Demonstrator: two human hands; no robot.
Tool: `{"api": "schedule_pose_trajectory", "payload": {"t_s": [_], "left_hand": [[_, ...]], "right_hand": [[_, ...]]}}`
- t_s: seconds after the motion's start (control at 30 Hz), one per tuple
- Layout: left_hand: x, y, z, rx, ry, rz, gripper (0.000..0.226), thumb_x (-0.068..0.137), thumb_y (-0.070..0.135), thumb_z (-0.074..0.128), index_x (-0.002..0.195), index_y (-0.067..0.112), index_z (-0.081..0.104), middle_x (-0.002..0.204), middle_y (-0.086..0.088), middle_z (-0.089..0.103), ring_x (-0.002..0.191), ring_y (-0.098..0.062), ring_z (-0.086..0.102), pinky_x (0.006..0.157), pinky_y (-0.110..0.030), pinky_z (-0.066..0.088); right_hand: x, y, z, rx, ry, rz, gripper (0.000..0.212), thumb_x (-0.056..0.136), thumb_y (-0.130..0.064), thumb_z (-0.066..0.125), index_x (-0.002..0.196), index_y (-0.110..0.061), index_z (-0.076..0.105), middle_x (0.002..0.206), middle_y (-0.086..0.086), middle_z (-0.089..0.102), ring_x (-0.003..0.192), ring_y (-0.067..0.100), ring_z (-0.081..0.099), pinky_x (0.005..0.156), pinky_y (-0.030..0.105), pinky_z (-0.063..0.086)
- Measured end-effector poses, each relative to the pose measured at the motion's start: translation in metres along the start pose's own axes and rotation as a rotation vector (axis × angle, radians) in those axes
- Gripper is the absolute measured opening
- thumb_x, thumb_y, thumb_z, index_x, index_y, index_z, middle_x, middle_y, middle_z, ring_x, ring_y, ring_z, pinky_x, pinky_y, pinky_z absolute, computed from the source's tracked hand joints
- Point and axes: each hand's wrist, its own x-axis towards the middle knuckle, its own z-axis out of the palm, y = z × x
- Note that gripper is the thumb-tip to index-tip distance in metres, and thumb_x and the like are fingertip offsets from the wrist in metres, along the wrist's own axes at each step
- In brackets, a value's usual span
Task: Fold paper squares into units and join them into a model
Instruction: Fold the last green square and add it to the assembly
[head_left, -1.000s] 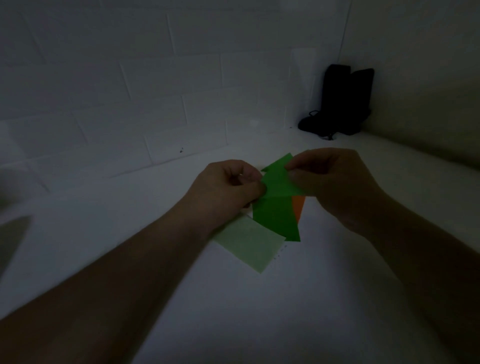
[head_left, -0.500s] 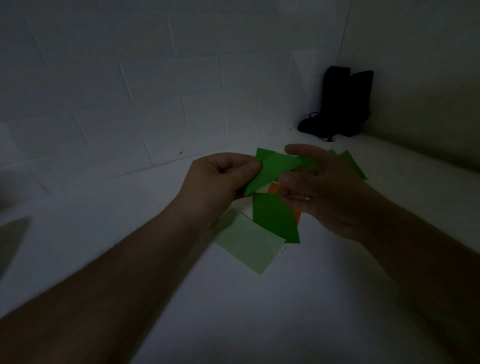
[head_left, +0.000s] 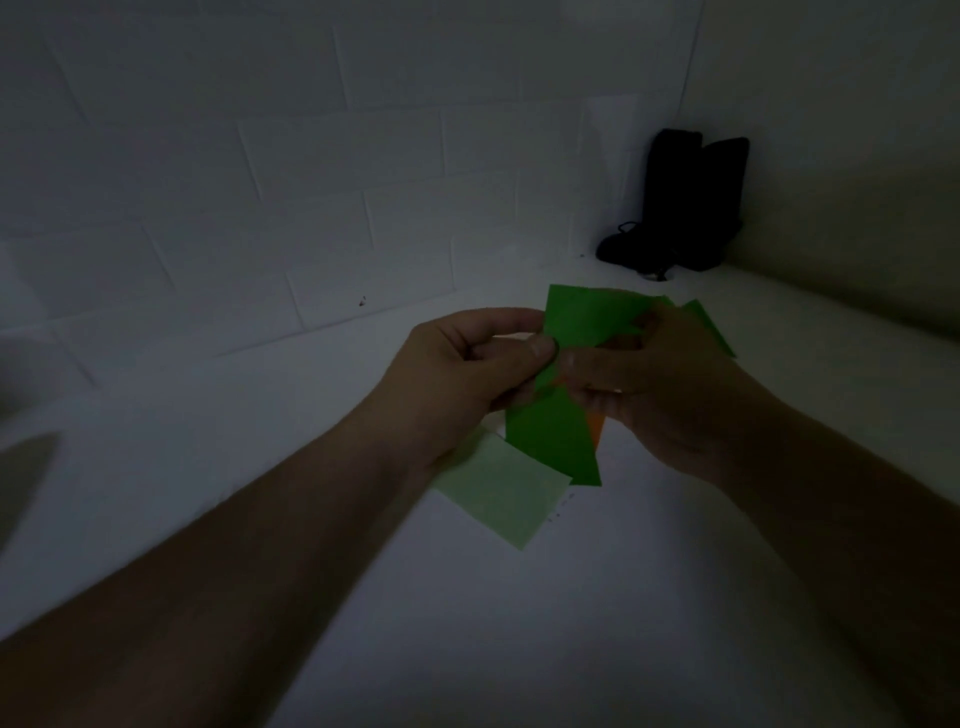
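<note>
White tabletop (head_left: 519, 623) below, my left hand (head_left: 467, 364) and right hand (head_left: 649, 374) both pinch the green paper (head_left: 587, 322), now swung up flatter (still one unit's folding).

White surface (head_left: 519, 623), pale green square (head_left: 501, 488), dark green paper (head_left: 558, 441), black object (head_left: 680, 208)

I read this as a dim, bare indoor corner: white tiled wall (head_left: 311, 171) meeting a white tabletop (head_left: 519, 623), black pouch (head_left: 680, 202) against that wall.
</note>
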Motion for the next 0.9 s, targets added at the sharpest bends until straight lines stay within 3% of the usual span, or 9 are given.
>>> {"api": "schedule_pose_trajectory", "payload": {"t_s": [0.07, 0.13, 0.27, 0.37, 0.43, 0.57, 0.67, 0.77, 0.9], "left_hand": [[-0.0010, -0.0008, -0.0013, -0.007, -0.057, -0.002, 0.032, 0.088, -0.008, 0.067, 0.115, 0.009, 0.072, 0.084, -0.012, 0.078, 0.071, -0.015, 0.073, 0.067, -0.023, 0.059], [-0.0019, -0.0012, -0.0023, -0.008, -0.097, -0.010, 0.038, 0.087, -0.014, 0.064, 0.117, 0.009, 0.070, 0.081, -0.006, 0.078, 0.068, -0.013, 0.074, 0.066, -0.022, 0.058], [-0.0016, -0.0006, -0.0030, 0.004, -0.096, -0.023, 0.038, 0.088, -0.012, 0.066, 0.117, 0.011, 0.073, 0.090, -0.017, 0.077, 0.075, -0.022, 0.073, 0.068, -0.028, 0.060], [-0.0017, 0.0001, -0.0023, -0.009, -0.088, -0.048, 0.038, 0.089, -0.013, 0.063, 0.121, 0.008, 0.072, 0.102, -0.027, 0.075, 0.084, -0.032, 0.072, 0.070, -0.031, 0.062], [-0.0026, 0.0019, -0.0018, -0.031, -0.096, -0.063, 0.037, 0.090, -0.014, 0.061, 0.119, 0.006, 0.072, 0.101, -0.027, 0.075, 0.082, -0.030, 0.074, 0.068, -0.030, 0.061], [-0.0017, 0.0021, -0.0034, -0.013, -0.085, -0.067, 0.037, 0.088, -0.014, 0.059, 0.112, 0.008, 0.076, 0.101, -0.028, 0.074, 0.083, -0.031, 0.070, 0.072, -0.031, 0.061], [-0.0012, 0.0010, -0.0039, 0.012, -0.084, -0.081, 0.037, 0.089, -0.013, 0.057, 0.116, 0.007, 0.074, 0.103, -0.030, 0.073, 0.085, -0.032, 0.069, 0.076, -0.033, 0.060], [-0.0016, 0.0017, -0.0038, -0.015, -0.096, -0.090, 0.037, 0.089, -0.013, 0.056, 0.116, 0.005, 0.073, 0.093, -0.020, 0.076, 0.073, -0.023, 0.071, 0.070, -0.030, 0.059], [-0.0019, 0.0022, -0.0032, -0.032, -0.080, -0.095, 0.036, 0.090, -0.014, 0.056, 0.114, 0.005, 0.074, 0.095, -0.019, 0.077, 0.076, -0.024, 0.073, 0.068, -0.027, 0.060]], "right_hand": [[-0.0005, -0.0032, -0.0023, 0.013, 0.008, 0.015, 0.030, 0.086, 0.013, 0.063, 0.111, -0.002, 0.067, 0.109, 0.022, 0.073, 0.105, 0.038, 0.071, 0.088, 0.044, 0.060], [0.0000, -0.0035, -0.0040, -0.005, 0.004, 0.032, 0.033, 0.086, 0.013, 0.064, 0.117, -0.001, 0.065, 0.114, 0.025, 0.071, 0.109, 0.040, 0.068, 0.091, 0.048, 0.057], [0.0013, -0.0007, -0.0063, -0.023, -0.049, 0.048, 0.048, 0.085, 0.011, 0.066, 0.128, -0.010, 0.060, 0.119, 0.018, 0.071, 0.111, 0.034, 0.070, 0.092, 0.049, 0.058], [0.0006, -0.0008, -0.0052, -0.071, -0.050, 0.026, 0.038, 0.087, 0.011, 0.065, 0.117, -0.012, 0.065, 0.116, 0.020, 0.071, 0.108, 0.033, 0.070, 0.089, 0.046, 0.060], [0.0014, -0.0004, -0.0053, -0.085, -0.027, 0.027, 0.038, 0.086, 0.009, 0.067, 0.117, -0.012, 0.065, 0.115, 0.021, 0.071, 0.108, 0.035, 0.070, 0.090, 0.048, 0.059], [0.0032, -0.0031, -0.0066, -0.022, 0.043, 0.079, 0.068, 0.079, 0.004, 0.076, 0.140, -0.014, 0.051, 0.119, 0.014, 0.070, 0.106, 0.028, 0.072, 0.087, 0.040, 0.061], [0.0016, -0.0060, -0.0050, 0.002, 0.077, 0.086, 0.070, 0.081, 0.008, 0.070, 0.143, -0.016, 0.048, 0.118, 0.013, 0.067, 0.102, 0.025, 0.072, 0.085, 0.036, 0.061], [0.0013, -0.0071, -0.0041, 0.009, 0.094, 0.089, 0.073, 0.083, 0.009, 0.069, 0.146, -0.019, 0.045, 0.110, 0.010, 0.067, 0.093, 0.023, 0.075, 0.083, 0.036, 0.062], [0.0025, -0.0086, -0.0044, 0.033, 0.115, 0.085, 0.073, 0.083, 0.010, 0.069, 0.146, -0.019, 0.047, 0.107, 0.012, 0.068, 0.089, 0.021, 0.076, 0.080, 0.034, 0.062]]}}
